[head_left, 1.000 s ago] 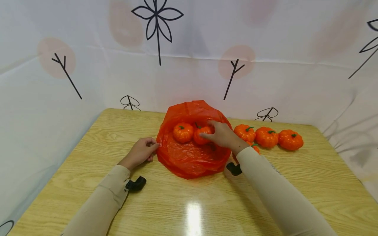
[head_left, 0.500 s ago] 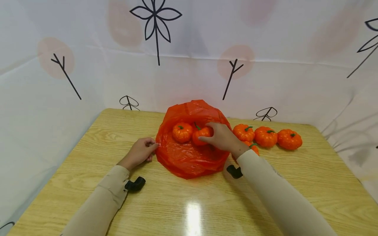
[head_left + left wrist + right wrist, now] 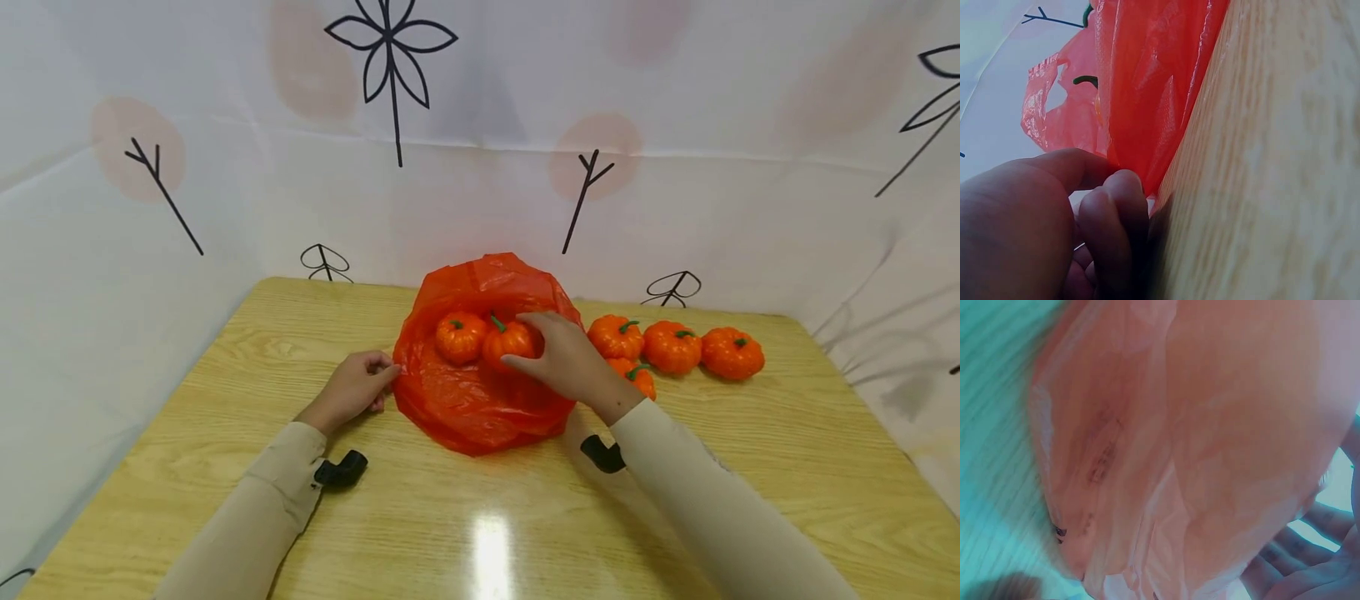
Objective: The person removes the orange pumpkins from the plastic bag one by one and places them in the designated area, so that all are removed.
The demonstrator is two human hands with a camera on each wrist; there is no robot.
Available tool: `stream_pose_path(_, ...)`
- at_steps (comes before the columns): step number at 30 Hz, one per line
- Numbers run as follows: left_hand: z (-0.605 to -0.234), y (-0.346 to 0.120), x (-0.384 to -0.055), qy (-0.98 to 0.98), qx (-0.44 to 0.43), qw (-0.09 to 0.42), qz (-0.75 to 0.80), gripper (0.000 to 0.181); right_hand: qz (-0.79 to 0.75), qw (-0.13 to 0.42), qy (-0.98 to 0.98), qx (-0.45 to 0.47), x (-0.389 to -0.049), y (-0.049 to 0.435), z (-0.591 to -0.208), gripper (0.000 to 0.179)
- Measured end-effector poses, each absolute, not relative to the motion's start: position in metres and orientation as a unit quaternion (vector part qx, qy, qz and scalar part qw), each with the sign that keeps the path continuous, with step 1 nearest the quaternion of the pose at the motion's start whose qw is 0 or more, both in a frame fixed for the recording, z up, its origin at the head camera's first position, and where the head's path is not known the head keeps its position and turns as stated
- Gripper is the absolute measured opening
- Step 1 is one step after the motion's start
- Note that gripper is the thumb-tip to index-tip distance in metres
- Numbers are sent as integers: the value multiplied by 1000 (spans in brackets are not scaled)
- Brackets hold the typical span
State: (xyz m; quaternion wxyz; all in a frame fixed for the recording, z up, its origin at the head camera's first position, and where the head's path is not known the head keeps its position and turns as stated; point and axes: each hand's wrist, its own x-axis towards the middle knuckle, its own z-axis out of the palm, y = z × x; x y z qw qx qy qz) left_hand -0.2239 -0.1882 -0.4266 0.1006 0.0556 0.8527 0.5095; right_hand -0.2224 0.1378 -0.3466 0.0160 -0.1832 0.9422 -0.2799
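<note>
In the head view, a red plastic bag (image 3: 480, 417) lies with its mouth spread wide on the wooden table. Two small orange pumpkins with green stems, a left pumpkin (image 3: 461, 337) and a right pumpkin (image 3: 507, 344), sit inside it. My left hand (image 3: 352, 387) pinches the bag's left edge between thumb and fingers, which the left wrist view also shows. My right hand (image 3: 562, 354) reaches over the bag's right rim, thumb and fingers spread beside the right pumpkin. In the right wrist view, the bag's side (image 3: 1179, 450) hides most of that hand.
To the right of the bag, several more orange pumpkins (image 3: 672, 347) stand on the table (image 3: 360, 542), one of them a nearer pumpkin (image 3: 633, 377) partly behind the right forearm. A white patterned cloth (image 3: 480, 200) hangs behind the table.
The right hand's fingers and thumb have spread apart, and more of the right pumpkin shows. My left hand has stayed at the bag's edge. The head view has shifted slightly.
</note>
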Motion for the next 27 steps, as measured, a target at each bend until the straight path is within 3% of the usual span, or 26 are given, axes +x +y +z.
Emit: stream_pose_path(27, -428, -186, -221, 852, 53, 102, 511, 25, -335, -86, 913, -217, -169, 153, -343, 67)
